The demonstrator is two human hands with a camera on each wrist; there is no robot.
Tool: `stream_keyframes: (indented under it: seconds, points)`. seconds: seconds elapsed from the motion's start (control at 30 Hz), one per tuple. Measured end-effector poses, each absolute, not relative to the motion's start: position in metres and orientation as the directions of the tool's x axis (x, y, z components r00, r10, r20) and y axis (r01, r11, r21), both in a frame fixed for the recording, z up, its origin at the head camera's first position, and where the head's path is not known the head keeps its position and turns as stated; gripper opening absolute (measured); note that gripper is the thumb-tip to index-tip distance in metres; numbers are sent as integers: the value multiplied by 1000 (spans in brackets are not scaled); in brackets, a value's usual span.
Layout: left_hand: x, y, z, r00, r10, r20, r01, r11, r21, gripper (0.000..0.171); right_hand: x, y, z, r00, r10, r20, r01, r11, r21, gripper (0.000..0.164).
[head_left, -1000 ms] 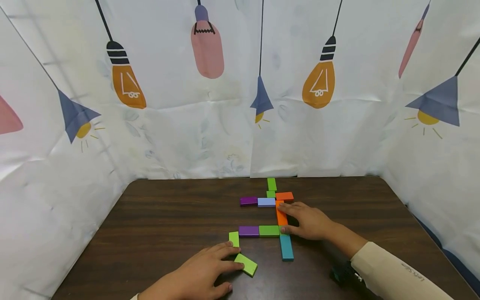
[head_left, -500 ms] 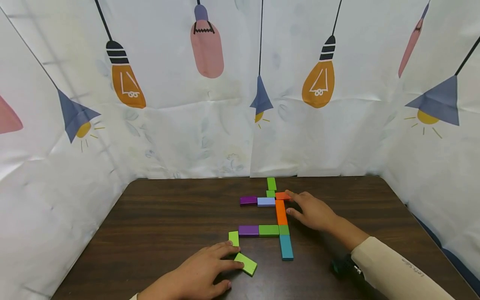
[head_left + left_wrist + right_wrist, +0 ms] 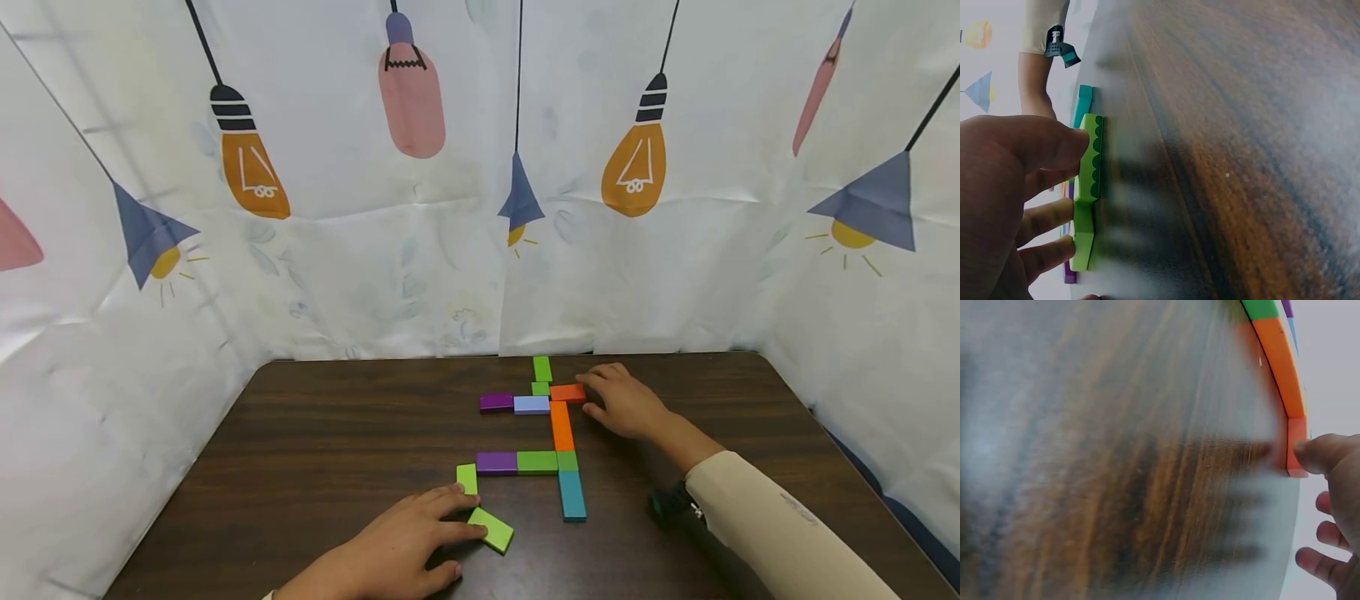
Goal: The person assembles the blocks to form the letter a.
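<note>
In the head view, flat coloured blocks lie in a branching line. My left hand (image 3: 401, 533) rests its fingers on two light green blocks, an upright-lying one (image 3: 467, 478) and a slanted one (image 3: 491, 531). The left wrist view shows the thumb beside the nearer green block (image 3: 1090, 165), which has a scalloped edge. At the far right, my right hand (image 3: 630, 402) is at the end of a red-orange block (image 3: 567, 393); in the right wrist view, its thumb touches or nearly touches that block (image 3: 1295, 434). The other right fingers are spread.
Beside them are an orange block (image 3: 562, 427), a teal block (image 3: 572, 497), a light blue block (image 3: 532, 405), a purple block (image 3: 497, 463) and several others. All lie on a dark wooden table (image 3: 322, 442). A patterned white cloth (image 3: 337, 275) hangs behind.
My right hand has moved away from the orange and small green blocks, up to the right end of the red-orange block. The left hand has stayed nearly still.
</note>
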State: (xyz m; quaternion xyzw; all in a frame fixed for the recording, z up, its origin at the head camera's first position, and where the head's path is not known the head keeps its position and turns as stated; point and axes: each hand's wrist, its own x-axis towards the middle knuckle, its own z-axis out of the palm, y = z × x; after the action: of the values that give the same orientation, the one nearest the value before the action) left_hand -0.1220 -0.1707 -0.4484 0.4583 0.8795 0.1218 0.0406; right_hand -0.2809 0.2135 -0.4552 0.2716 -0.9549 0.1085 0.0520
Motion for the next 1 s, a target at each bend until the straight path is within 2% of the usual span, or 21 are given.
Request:
stream_keyframes:
  seconds: [0.27, 0.6, 0.77, 1.0]
  points:
    - [-122, -172, -450, -584, 811, 32, 788, 556, 265, 46, -286, 210, -455, -836, -545, 71, -547, 812, -205, 52]
    - [-123, -172, -449, -591, 807, 24, 779, 562, 278, 47, -296, 205, -456, -857, -513, 51, -513, 837, -191, 39]
    - [-123, -172, -449, -589, 807, 26, 780, 560, 279, 47, -301, 206, -457, -860, -508, 51, -509, 843, -172, 37]
    - [-123, -172, -448, -595, 803, 13, 772, 568, 285, 47, -303, 213, -457, -872, -485, 58, -486, 848, -211, 36]
